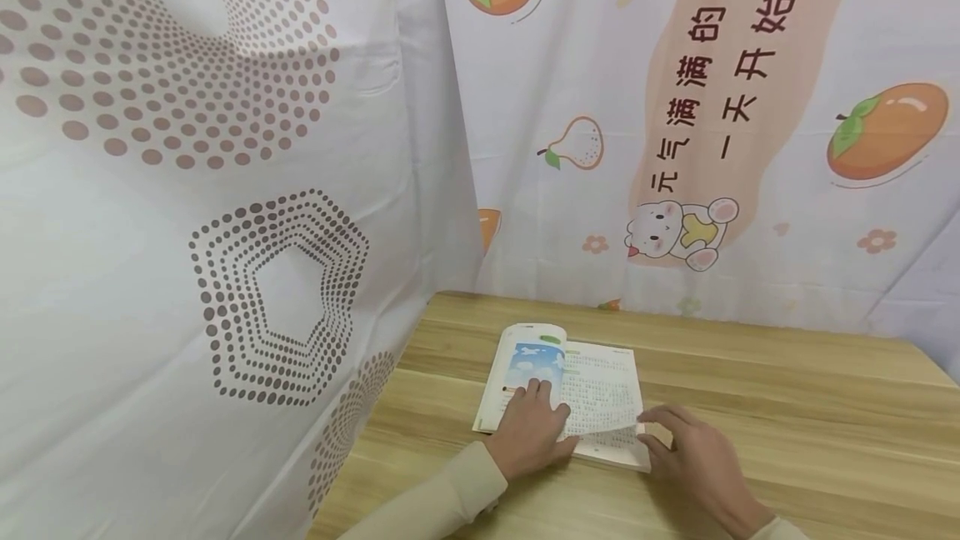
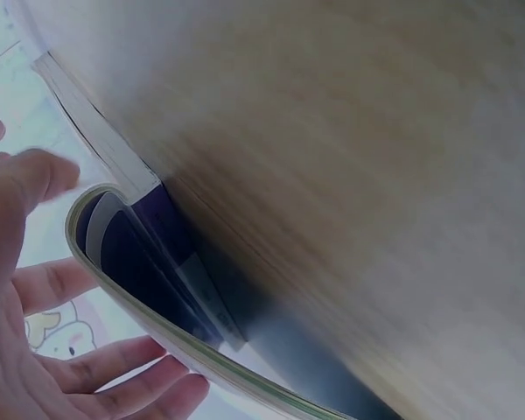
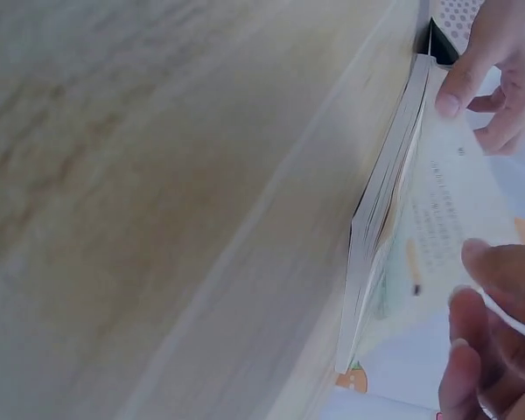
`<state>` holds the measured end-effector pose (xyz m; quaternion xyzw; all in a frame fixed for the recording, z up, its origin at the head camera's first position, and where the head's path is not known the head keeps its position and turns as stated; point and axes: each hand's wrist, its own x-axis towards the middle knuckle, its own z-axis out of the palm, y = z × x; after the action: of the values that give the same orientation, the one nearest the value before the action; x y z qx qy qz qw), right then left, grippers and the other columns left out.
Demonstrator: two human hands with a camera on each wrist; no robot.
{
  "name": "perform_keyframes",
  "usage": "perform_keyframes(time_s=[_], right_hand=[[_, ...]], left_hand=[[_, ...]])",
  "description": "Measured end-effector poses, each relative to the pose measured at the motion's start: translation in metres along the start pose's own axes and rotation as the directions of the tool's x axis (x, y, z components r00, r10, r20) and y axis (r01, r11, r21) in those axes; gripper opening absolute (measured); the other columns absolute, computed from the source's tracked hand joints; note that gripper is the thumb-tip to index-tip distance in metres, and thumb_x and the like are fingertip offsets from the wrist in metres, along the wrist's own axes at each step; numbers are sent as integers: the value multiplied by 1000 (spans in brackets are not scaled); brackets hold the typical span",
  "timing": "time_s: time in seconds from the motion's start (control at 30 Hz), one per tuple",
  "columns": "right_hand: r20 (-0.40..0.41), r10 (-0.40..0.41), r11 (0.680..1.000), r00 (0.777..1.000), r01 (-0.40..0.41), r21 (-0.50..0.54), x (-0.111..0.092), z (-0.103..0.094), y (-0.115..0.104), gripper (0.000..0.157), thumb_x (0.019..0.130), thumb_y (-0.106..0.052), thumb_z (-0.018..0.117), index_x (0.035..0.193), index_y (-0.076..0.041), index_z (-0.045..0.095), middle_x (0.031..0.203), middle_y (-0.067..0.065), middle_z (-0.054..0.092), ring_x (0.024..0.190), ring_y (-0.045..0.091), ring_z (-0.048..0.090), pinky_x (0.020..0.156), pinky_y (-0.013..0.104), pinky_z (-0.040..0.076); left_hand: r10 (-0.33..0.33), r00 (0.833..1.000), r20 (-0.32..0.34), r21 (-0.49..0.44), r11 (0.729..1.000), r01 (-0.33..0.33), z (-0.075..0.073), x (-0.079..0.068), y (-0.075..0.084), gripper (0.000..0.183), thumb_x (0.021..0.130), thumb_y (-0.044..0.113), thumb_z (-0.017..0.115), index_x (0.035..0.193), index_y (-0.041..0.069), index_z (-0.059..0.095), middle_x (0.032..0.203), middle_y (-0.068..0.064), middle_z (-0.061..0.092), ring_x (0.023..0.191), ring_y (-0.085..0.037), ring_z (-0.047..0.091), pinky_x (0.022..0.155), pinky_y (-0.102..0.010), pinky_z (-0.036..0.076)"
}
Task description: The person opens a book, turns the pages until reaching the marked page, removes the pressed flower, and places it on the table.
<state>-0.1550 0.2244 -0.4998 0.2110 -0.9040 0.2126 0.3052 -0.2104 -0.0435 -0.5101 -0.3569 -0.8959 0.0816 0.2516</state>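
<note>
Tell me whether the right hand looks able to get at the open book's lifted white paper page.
Likely yes: the right hand has its fingertips at the edge of the lifted page, nothing visibly blocking.

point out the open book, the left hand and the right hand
open book (image 1: 600, 386): head view, on its printed right-hand page
left hand (image 1: 528, 433): head view, on the back of the hand
right hand (image 1: 696, 455): head view, on the back of the hand

Light wood-grain table (image 1: 810, 398), on it — open book (image 1: 600, 386)
</note>
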Motion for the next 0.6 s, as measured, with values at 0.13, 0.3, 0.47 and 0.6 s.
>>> perform_keyframes(time_s=[0.13, 0.3, 0.47, 0.6], right_hand=[[37, 64, 998, 997, -64, -8, -1, -1, 1, 44, 70, -10, 93, 110, -11, 75, 102, 3, 71, 58, -9, 40, 46, 19, 36], [177, 101, 995, 979, -101, -10, -2, -2, 1, 41, 73, -15, 92, 111, -15, 75, 109, 1, 69, 63, -5, 45, 53, 23, 42], [277, 104, 994, 955, -93, -53, -6, 0, 1, 38, 76, -24, 91, 109, -20, 75, 112, -5, 68, 83, 9, 64, 67, 33, 55], [344, 103, 994, 933, -88, -57, -8, 0, 0, 38, 76, -31, 90, 109, -20, 75, 115, -4, 68, 92, 15, 68, 74, 38, 58]], left_hand=[[-8, 1000, -24, 29, 1000, 9, -1, 1, -1, 28, 98, 41, 59, 95, 17, 74, 86, -5, 62, 77, -19, 54, 60, -31, 48], [-60, 995, -76, 14, 998, 61, -4, 1, -1, 25, 96, 24, 60, 113, 6, 64, 83, -4, 63, 71, -17, 57, 53, -28, 48], [-119, 984, -130, -65, 992, 111, -6, 0, -1, 42, 93, 12, 61, 130, -6, 54, 80, -4, 65, 63, -15, 59, 46, -23, 46], [-147, 980, -133, -84, 987, 136, -7, 1, -2, 61, 95, 11, 61, 146, -15, 40, 87, -8, 70, 64, -14, 63, 46, -21, 47]])
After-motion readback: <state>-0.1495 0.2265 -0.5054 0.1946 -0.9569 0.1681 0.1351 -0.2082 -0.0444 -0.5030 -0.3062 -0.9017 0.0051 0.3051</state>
